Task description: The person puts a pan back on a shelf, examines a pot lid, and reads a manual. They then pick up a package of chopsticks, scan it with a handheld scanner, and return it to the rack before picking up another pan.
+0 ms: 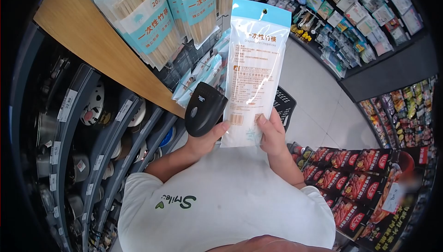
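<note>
Gripping the chopstick packet (254,83) beside the scanner (203,111) is the right hand (273,134).

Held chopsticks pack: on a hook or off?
Off: right hand grips the disposable chopsticks pack low; no hook shows in its hang hole.

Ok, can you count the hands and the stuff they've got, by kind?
Bare left hand and bare right hand: 2
Black, rounded, scanner-like device: 1
Long white-and-blue plastic packet of disposable chopsticks: 1
Total: 4
</note>
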Action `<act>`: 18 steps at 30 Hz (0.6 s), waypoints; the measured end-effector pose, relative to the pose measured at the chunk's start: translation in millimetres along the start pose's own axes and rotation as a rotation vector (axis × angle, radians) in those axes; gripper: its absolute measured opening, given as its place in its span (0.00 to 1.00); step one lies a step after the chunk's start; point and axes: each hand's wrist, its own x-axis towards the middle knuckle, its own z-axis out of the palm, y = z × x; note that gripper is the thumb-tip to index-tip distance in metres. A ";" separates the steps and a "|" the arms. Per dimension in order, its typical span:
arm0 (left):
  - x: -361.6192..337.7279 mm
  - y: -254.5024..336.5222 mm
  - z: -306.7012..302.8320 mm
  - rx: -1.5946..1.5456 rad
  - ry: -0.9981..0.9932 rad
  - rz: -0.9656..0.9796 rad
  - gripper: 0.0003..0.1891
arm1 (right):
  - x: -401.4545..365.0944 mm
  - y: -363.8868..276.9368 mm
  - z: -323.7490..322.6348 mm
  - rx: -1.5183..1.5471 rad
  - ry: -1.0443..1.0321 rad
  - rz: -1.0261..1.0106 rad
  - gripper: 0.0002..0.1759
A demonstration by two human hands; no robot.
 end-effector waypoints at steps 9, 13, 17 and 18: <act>0.6 -3.1 -2.7 0.044 0.009 0.045 0.26 | 2.9 3.2 -2.0 -0.007 0.002 0.021 0.27; 0.2 -2.5 -1.6 0.034 0.022 0.039 0.26 | 4.0 7.8 -5.4 0.007 0.008 0.033 0.27; 1.3 1.0 4.3 -0.011 0.040 0.092 0.27 | 7.3 5.9 -2.9 0.028 -0.004 0.038 0.27; 1.6 2.4 5.0 -0.036 0.037 0.090 0.27 | 7.6 6.5 -3.4 0.028 -0.006 0.040 0.27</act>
